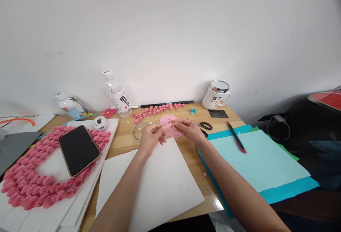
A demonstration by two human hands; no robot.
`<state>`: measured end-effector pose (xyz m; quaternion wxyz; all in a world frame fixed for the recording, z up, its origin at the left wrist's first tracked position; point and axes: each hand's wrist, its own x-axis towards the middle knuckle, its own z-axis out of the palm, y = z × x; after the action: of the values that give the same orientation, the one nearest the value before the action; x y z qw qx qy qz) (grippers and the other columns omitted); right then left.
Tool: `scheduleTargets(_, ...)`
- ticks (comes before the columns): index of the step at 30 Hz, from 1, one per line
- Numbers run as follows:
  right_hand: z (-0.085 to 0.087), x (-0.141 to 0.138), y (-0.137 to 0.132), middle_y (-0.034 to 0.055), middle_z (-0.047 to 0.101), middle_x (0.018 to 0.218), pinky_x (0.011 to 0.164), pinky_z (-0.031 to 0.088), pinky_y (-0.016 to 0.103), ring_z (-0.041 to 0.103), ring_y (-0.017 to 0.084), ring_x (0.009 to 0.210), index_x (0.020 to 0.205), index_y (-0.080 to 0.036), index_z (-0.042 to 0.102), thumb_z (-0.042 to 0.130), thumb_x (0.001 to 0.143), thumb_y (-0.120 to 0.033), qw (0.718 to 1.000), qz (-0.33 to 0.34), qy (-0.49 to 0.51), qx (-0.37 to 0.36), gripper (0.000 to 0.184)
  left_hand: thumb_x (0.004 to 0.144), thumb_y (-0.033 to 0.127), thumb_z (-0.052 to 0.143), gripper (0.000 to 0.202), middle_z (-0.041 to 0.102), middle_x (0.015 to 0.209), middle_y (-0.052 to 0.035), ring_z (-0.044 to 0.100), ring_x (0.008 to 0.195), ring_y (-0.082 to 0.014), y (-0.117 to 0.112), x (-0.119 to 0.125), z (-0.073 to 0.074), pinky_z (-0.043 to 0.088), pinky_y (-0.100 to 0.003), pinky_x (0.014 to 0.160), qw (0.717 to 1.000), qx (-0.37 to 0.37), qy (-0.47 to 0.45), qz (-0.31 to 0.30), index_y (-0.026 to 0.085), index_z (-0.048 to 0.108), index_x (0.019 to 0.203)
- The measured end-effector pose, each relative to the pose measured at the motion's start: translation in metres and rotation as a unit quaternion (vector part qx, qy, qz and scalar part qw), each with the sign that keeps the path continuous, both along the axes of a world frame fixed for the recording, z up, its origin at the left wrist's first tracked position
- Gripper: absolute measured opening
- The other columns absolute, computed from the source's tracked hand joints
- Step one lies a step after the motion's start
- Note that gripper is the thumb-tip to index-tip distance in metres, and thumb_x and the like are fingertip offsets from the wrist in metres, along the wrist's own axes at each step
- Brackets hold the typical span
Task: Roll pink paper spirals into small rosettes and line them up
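Both my hands meet above the wooden table (125, 141) and pinch a pink paper disc (169, 121) with a spiral line cut into it. My left hand (151, 138) grips its near left edge with closed fingers. My right hand (188, 130) pinches the disc's middle from the right. A white sheet (160, 182) lies under my forearms. Beyond the disc, several small rolled pink paper roses (156, 110) lie in rows.
A white board (48, 203) at left carries a ring of pink paper roses (32, 186) and a black phone (78, 149). Two bottles (117, 95), a tape ring (138, 131), black scissors (205, 126), a white mug (217, 95), a red pen (236, 138) and blue sheets (255, 161) surround the hands.
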<state>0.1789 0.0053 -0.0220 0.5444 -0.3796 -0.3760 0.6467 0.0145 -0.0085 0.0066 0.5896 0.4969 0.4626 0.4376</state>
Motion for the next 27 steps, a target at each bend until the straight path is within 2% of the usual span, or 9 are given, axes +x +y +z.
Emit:
scheduleTargets(4,-0.0002,0.0004,0.0005,0.0035,0.070,0.086,0.081,0.049,0.028,0.062,0.012,0.074,0.076,-0.018,0.071,0.077,0.055,-0.026,1.000,0.004,-0.009,0.005,0.023,0.068,0.032,0.062,0.022,0.057,0.051,-0.0017,0.047,0.039,-0.0071,-0.0002,-0.0001,0.0001,0.036,-0.018,0.037,1.000,0.004,-0.004,0.001,0.012,0.058,0.060)
scheduleTargets(8,-0.0021,0.0020,0.0009,0.0014,0.069,0.073,0.071,0.050,0.026,0.061,0.011,0.066,0.073,-0.018,0.070,0.078,0.054,-0.026,1.000,0.000,-0.017,0.000,0.022,0.067,0.030,0.063,0.020,0.057,0.049,-0.0012,0.048,0.039,-0.0076,-0.0014,0.0014,0.0008,0.036,-0.018,0.036,1.000,0.000,0.003,-0.001,0.012,0.058,0.060)
scheduleTargets(14,-0.0005,0.0014,-0.0008,-0.0007,0.065,0.064,0.060,0.046,0.024,0.057,0.009,0.059,0.066,-0.018,0.067,0.077,0.055,-0.027,0.999,0.014,-0.037,0.021,0.018,0.066,0.032,0.064,0.021,0.057,0.049,-0.0014,0.049,0.038,-0.0076,-0.0027,0.0031,0.0030,0.037,-0.018,0.036,1.000,0.001,0.004,-0.003,0.013,0.058,0.059)
scheduleTargets(17,-0.0011,0.0008,-0.0006,-0.0006,0.065,0.065,0.061,0.045,0.023,0.056,0.009,0.059,0.067,-0.018,0.067,0.077,0.056,-0.028,0.999,0.008,-0.039,0.027,0.017,0.066,0.033,0.064,0.021,0.058,0.050,-0.0016,0.049,0.039,-0.0078,-0.0027,0.0028,0.0031,0.037,-0.018,0.036,1.000,0.001,0.003,-0.006,0.013,0.058,0.060)
scheduleTargets(23,-0.0025,0.0006,0.0005,0.0043,0.069,0.089,0.074,0.047,0.026,0.060,0.011,0.070,0.076,-0.019,0.070,0.075,0.058,-0.029,0.999,0.017,-0.026,0.023,0.021,0.068,0.031,0.062,0.020,0.059,0.054,-0.0021,0.049,0.040,-0.0076,-0.0021,0.0013,0.0013,0.039,-0.019,0.038,1.000,0.008,0.007,-0.006,0.013,0.057,0.061)
scheduleTargets(27,-0.0004,0.0001,-0.0005,0.0019,0.069,0.075,0.070,0.048,0.027,0.061,0.011,0.064,0.075,-0.020,0.070,0.077,0.055,-0.029,0.999,0.005,-0.037,0.022,0.023,0.066,0.031,0.063,0.020,0.059,0.053,-0.0018,0.050,0.041,-0.0084,-0.0028,0.0020,0.0028,0.041,-0.020,0.039,1.000,-0.001,-0.002,-0.008,0.013,0.057,0.060)
